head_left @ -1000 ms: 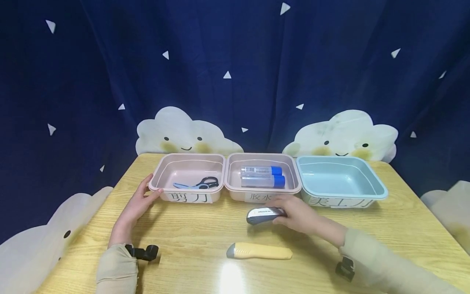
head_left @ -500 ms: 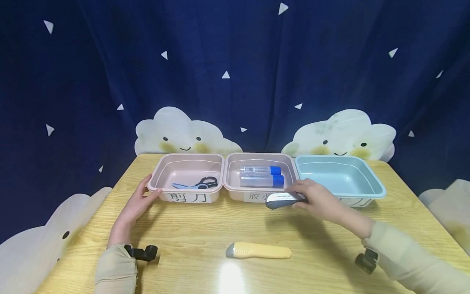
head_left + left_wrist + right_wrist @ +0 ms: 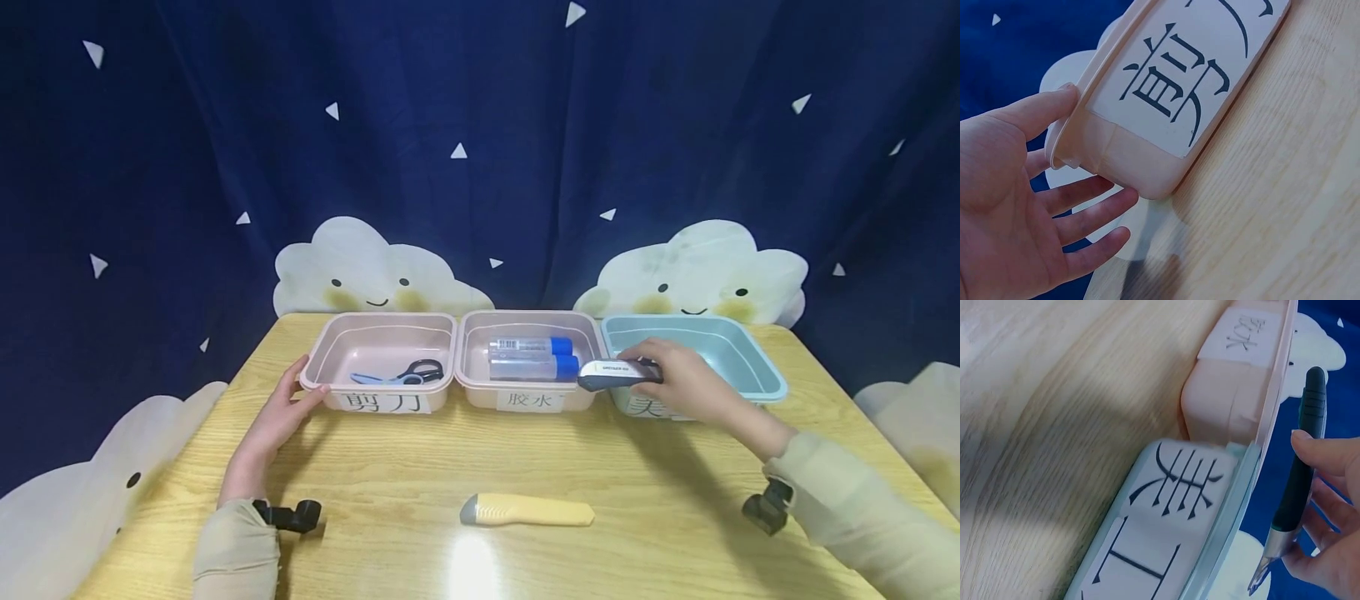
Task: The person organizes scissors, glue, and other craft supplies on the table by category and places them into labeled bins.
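My right hand pinches a dark utility knife with a silver side and metal nose, held level over the front left part of the blue bin. In the right wrist view, thumb and fingers are on either side of the knife's dark handle. My left hand holds the near left corner of the left pink bin, thumb at the rim and index finger behind it. The other fingers spread beside the bin's wall. A yellow utility knife with a grey end lies on the table.
Blue-handled scissors lie in the left pink bin. Two clear glue tubes with blue caps lie in the middle pink bin. All bins stand in a row on the wooden table, before a dark blue curtain.
My right hand has carried the dark utility knife up and right, from in front of the middle bin to over the blue bin. The left hand has stayed at its bin.
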`<state>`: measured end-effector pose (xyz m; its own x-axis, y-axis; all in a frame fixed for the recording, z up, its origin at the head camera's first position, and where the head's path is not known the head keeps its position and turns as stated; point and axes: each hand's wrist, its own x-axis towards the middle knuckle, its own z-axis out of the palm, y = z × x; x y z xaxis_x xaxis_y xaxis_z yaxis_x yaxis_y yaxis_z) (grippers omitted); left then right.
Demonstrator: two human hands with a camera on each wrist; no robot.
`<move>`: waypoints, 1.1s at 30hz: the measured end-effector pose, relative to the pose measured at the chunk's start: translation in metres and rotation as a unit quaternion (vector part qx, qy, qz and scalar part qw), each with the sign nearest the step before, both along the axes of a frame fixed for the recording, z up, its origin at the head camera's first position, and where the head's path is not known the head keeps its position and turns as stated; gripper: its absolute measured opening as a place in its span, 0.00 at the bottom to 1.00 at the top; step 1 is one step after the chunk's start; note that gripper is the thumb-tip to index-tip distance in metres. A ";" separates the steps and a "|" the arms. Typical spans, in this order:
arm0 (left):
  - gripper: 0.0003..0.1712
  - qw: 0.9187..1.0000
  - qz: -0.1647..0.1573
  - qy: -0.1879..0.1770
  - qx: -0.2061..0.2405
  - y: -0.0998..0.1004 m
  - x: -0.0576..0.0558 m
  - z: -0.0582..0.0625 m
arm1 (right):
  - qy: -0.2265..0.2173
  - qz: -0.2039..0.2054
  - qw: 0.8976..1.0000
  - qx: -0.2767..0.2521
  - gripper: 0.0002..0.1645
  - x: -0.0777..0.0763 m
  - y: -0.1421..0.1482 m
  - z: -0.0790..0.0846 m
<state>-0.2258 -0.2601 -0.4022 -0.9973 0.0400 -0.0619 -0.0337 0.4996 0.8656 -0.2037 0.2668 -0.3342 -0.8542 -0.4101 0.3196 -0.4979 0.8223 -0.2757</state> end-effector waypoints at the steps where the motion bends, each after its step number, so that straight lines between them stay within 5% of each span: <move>1: 0.46 1.000 0.001 0.001 0.001 0.000 0.000 0.000 | 0.001 -0.005 1.000 -0.003 0.22 -0.001 0.002 0.000; 33: 0.46 1.000 0.002 0.004 0.003 -0.002 -0.002 -0.003 | -0.069 -0.083 0.993 -0.047 0.26 -0.039 0.055 -0.009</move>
<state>-0.2280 -0.2621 -0.4050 -0.9979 0.0369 -0.0529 -0.0278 0.4938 0.8691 -0.2432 0.3221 -0.3428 -0.9459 -0.2329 0.2261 -0.3094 0.8572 -0.4116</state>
